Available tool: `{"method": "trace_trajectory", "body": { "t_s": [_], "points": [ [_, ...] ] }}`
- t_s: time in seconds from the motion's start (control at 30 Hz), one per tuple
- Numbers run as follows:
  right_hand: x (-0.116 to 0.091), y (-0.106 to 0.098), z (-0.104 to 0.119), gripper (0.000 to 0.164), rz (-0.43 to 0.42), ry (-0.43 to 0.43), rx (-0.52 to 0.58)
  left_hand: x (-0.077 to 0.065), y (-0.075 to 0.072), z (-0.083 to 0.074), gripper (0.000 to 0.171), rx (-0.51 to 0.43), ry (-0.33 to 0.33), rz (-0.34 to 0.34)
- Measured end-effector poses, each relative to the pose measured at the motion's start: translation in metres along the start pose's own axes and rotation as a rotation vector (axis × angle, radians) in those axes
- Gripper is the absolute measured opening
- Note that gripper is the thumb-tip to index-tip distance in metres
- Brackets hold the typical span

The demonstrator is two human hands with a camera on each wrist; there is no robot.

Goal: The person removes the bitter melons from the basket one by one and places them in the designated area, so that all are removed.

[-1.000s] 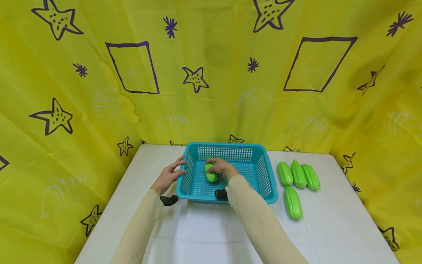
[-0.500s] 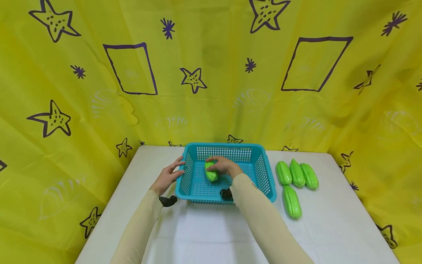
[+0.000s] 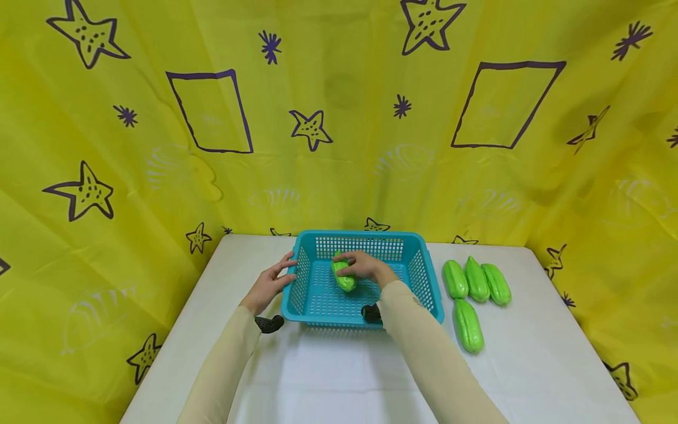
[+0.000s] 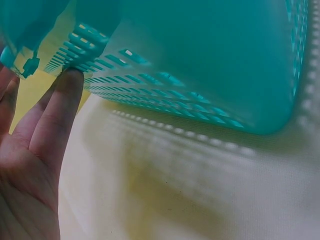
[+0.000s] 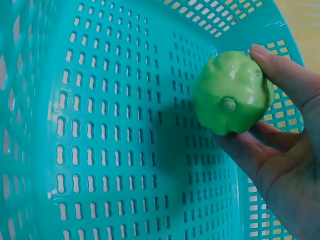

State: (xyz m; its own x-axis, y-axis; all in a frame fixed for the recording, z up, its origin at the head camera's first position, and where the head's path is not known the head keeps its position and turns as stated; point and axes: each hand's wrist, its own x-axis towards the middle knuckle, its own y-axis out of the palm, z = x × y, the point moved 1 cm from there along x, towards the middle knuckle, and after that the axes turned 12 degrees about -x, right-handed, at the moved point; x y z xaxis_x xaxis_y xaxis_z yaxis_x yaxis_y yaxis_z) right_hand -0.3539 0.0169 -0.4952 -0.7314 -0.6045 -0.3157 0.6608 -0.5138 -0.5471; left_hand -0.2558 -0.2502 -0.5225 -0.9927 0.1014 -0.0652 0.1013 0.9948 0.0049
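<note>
In the head view my right hand (image 3: pixel 362 266) grips a pale green, ridged gourd (image 3: pixel 344 281) inside a turquoise plastic basket (image 3: pixel 360 318). The right wrist view shows the thumb on one side of the gourd (image 5: pixel 227 95) and fingers on the other, with its stem end facing the camera. It appears raised over the slotted basket floor; a shadow lies beside it. At the basket's left side, my left hand (image 3: pixel 266 287) rests with extended fingers against the rim. In the left wrist view the left hand's fingers (image 4: pixel 57 112) touch the basket's outer wall (image 4: pixel 195 65).
Several similar green gourds (image 3: pixel 478 281) lie on the white table (image 3: pixel 529 359) right of the basket, one of them (image 3: pixel 468 325) nearer the front. A yellow curtain (image 3: pixel 349 188) with drawn stars encloses the table at the back and sides.
My right hand and the gourd have shifted slightly to the right within the basket. The left hand has stayed on the rim. The head view has moved a little.
</note>
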Motion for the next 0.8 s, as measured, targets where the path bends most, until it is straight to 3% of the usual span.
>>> {"method": "trace_trajectory", "body": {
  "t_s": [0.3, 0.8],
  "points": [
    [-0.007, -0.007, 0.006, 0.045, -0.049, 0.012, -0.102, -0.001, 0.002, -0.001, 0.048, -0.001, 0.007, 0.012],
    [-0.026, -0.020, 0.019, 0.044, -0.125, -0.016, -0.147, 0.000, 0.001, 0.000, 0.046, 0.003, -0.003, -0.002]
  ]
}}
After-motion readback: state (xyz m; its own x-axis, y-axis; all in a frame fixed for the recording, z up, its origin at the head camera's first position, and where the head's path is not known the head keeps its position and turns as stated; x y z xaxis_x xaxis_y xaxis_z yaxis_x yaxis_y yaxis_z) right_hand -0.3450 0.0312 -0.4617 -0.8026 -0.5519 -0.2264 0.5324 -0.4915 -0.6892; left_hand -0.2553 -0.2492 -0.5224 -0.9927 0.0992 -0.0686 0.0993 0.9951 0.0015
